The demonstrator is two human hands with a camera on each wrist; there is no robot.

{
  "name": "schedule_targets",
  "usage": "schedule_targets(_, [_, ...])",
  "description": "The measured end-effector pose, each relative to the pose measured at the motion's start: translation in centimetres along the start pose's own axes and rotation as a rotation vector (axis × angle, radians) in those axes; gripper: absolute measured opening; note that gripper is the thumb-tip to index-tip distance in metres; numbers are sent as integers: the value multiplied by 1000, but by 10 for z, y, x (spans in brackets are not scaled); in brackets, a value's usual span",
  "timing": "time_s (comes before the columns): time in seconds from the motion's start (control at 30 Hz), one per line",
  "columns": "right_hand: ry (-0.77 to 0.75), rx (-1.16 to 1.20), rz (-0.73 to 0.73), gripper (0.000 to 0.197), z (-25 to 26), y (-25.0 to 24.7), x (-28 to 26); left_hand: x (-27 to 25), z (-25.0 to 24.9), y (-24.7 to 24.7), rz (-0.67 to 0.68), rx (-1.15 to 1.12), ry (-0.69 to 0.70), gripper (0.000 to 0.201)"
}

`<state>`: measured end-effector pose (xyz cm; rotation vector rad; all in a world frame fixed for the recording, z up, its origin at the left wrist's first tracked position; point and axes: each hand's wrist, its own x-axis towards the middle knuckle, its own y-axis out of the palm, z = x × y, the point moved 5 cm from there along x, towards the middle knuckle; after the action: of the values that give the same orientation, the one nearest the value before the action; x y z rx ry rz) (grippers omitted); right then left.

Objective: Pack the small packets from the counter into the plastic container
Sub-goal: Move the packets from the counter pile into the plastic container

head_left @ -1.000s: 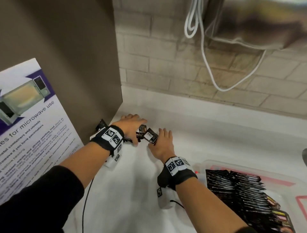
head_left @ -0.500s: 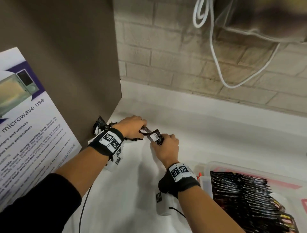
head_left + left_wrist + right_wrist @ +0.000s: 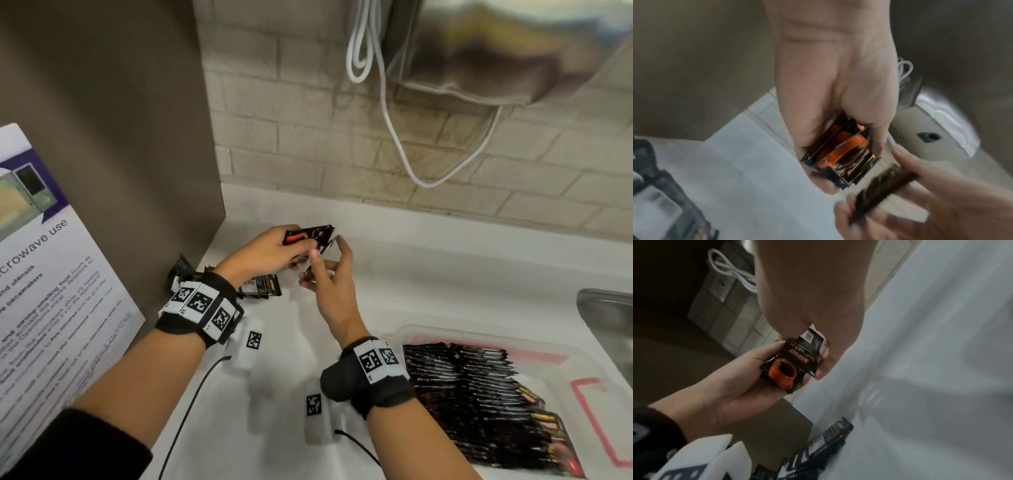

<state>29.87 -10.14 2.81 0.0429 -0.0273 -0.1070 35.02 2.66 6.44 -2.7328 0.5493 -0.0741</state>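
**Head view: both hands met over the counter, packets between them**

Head view took in the white counter (image 3: pixel 428 274) stretching below the grip, with the clear plastic container (image 3: pixel 582 363) sitting well off to the right-hand side of it, nearer the person, already lined with rows of dark packets (image 3: pixel 479 394). Behind the left wrist, against the brown panel (image 3: pixel 120 137), loose packets on the counter (image 3: pixel 263 286) lay in a scatter. Above that scatter the left hand (image 3: pixel 263 253) was raised, fingers and thumb curled round a small stack of black packets (image 3: pixel 840 151) with an orange cup printed on the front. Just beside it the right hand (image 3: pixel 329 281) pinched a single packet (image 3: pixel 320 255) between thumb and fingers, its edge close against the stack; whether the two touched could not be told. From the left wrist that packet was only a dark blur.
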Motion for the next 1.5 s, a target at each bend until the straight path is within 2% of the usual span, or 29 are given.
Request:
schedule_targets(0.1, [-81, 64, -70, 65, 16, -13, -2, -4, -21, 16, -40, -81, 56, 21])
schedule_targets(0.33, [-150, 149, -224, 66, 37, -36, -11, -10, -56, 59, -70, -261, 65, 36])
schedule_targets(0.5, [-201, 149, -225, 75, 62, -55, -20, -10, -79, 73, 6, -484, 116, 24])
schedule_targets(0.63, [-201, 194, -206, 77, 76, -78, -31, -11, -100, 83, 7, -529, 138, 18])
schedule_targets(0.73, [-214, 260, -148, 71, 84, -102, -39, -15, -117, 98, 27, -430, 211, 14])
schedule_targets(0.9, [-222, 289, -124, 45, 96, -153, -52, -29, -146, 139, 226, -171, 304, 18])
schedule_targets(0.97, [-204, 267, -151, 39, 97, -175, -57, -29, -154, 153, 250, 108, 368, 29])
schedule_targets(1.03, [-161, 246, -159, 40, 96, -192, -62, -25, -164, 166, 173, 382, 431, 32])
schedule_targets(1.1, [-110, 216, -161, 42, 94, -207, -67, -22, -173, 180, 130, 442, 474, 27])
schedule_targets(1.17, [-72, 186, -160, 44, 92, -218, -72, -20, -175, 196, 143, 499, 492, 21])
schedule_targets(1.27, [-37, 156, -140, 48, 85, -228, -79, -16, -169, 213, 151, 630, 503, 22])
schedule_targets(1.3, [-7, 155, -136, 55, 81, -231, -81, -14, -166, 215, 153, 639, 490, 23])
schedule_targets(1.37, [92, 68, -129, 81, 71, -238, -87, -10, -156, 216, 179, 625, 437, 24])
schedule_targets(1.43, [181, -156, -98, 103, 62, -245, -94, -7, -142, 211, 205, 581, 341, 24])
schedule_targets(1.47, [200, -263, -79, 104, 57, -248, -97, -5, -133, 208, 211, 545, 284, 23])
schedule_targets(1.5, [204, -342, -57, 97, 53, -251, -99, -4, -125, 204, 213, 496, 224, 22])
